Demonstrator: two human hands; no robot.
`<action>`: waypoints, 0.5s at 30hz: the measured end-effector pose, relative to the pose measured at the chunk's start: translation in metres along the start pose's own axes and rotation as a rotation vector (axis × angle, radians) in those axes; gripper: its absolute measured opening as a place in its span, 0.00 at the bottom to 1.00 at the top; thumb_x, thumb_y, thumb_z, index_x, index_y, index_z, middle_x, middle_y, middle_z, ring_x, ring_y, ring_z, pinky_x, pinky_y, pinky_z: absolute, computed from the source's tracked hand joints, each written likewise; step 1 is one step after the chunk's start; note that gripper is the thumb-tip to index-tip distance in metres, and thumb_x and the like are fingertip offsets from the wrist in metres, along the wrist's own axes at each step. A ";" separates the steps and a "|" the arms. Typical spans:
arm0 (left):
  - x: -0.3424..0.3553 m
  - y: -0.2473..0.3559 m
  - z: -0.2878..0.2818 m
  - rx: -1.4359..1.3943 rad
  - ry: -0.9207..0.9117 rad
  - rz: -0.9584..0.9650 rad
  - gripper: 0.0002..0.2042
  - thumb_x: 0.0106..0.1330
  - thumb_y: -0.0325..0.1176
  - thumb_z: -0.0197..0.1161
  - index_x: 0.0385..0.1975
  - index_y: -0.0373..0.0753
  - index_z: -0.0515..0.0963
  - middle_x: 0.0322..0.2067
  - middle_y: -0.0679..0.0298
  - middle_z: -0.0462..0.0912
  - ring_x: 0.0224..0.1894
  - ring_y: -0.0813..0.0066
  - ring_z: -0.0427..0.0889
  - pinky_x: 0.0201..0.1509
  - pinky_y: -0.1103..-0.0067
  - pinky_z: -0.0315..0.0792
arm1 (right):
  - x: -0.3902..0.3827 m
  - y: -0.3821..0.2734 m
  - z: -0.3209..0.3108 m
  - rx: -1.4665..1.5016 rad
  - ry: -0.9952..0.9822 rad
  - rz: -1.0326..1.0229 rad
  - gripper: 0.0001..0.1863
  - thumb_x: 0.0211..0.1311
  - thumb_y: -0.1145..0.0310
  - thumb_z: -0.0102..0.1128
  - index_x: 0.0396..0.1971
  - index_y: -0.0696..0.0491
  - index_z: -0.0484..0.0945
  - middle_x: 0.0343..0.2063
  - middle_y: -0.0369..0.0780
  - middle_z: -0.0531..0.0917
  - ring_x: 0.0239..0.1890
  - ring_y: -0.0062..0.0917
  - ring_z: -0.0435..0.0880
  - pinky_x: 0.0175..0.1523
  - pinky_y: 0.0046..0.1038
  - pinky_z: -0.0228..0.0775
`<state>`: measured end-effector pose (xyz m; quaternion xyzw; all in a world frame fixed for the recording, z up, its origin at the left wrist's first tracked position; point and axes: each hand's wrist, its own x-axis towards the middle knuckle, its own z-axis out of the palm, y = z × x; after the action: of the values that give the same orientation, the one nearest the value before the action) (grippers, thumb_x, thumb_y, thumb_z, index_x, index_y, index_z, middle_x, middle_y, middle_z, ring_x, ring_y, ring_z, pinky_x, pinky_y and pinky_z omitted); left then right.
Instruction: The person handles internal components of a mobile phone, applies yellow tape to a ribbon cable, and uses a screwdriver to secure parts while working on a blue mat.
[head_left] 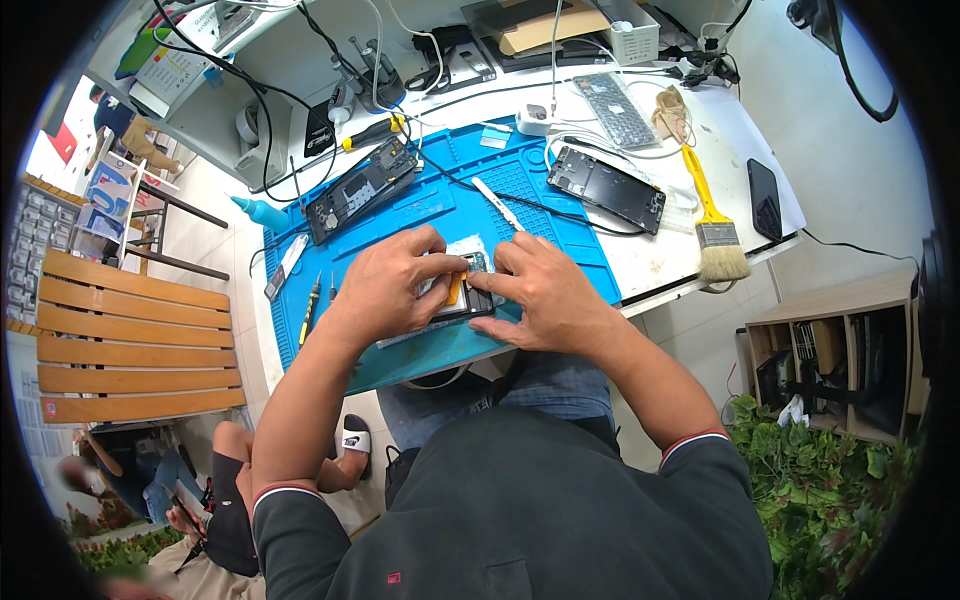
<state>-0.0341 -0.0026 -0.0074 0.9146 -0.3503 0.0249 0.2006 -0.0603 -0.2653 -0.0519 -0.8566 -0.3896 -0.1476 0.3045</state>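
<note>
Between my hands, at the near edge of the blue mat [425,372], lies an opened phone [484,300] with a black frame. A yellow-orange strip [457,289] shows inside it. My left hand [392,285] is closed, its thumb and index finger pinching at that strip. My right hand [550,295] grips the phone's right side, index finger over the top and thumb at the near edge. A slim white pen-like tool [492,200] touches my right hand's knuckles; whether the fingers hold it is hidden. Some clear wrap shows behind the phone.
Two opened phones lie beyond, one left [362,190] and one right [606,190]. A yellow-handled brush [706,200] and a black phone [764,200] lie right. Screwdrivers [311,308] and a blue bottle [262,214] are left. Cables [450,165] cross the mat. People sit lower left.
</note>
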 end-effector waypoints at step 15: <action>-0.002 0.003 -0.006 0.037 -0.001 0.051 0.16 0.60 0.29 0.74 0.48 0.54 0.95 0.41 0.67 0.86 0.41 0.65 0.88 0.43 0.70 0.83 | 0.004 -0.013 -0.008 -0.128 -0.127 -0.012 0.29 0.59 0.49 0.82 0.52 0.54 0.87 0.43 0.41 0.83 0.51 0.36 0.80 0.56 0.40 0.74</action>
<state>-0.0368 -0.0009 -0.0016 0.9089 -0.3732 0.0360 0.1828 -0.0677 -0.2619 -0.0383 -0.8796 -0.4031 -0.1192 0.2228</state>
